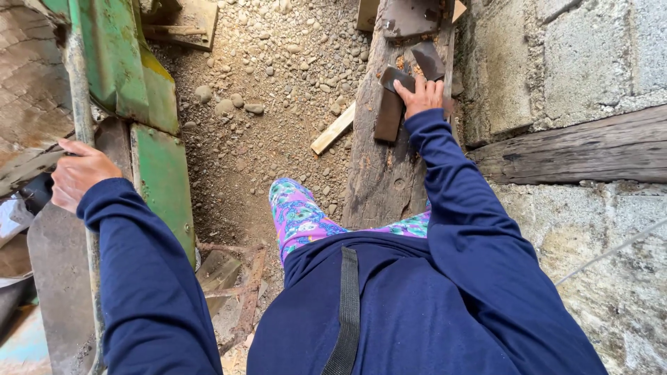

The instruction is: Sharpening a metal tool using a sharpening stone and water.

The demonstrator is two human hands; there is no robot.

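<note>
Fingers of right hand [421,96] press a dark block [390,111]; left hand [80,173] grips something hidden

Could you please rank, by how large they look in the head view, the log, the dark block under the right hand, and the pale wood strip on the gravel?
1. Log
2. Dark block
3. Pale wood strip; looks close to the block in size, so that order is unsure.

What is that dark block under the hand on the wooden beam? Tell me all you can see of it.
The dark block is a flat, oblong slab, brownish-black, matte and worn, possibly a sharpening stone. It lies lengthwise on the weathered wooden beam. The right hand presses its upper end, fingers on top. A second dark slab lies just beyond it.
</note>
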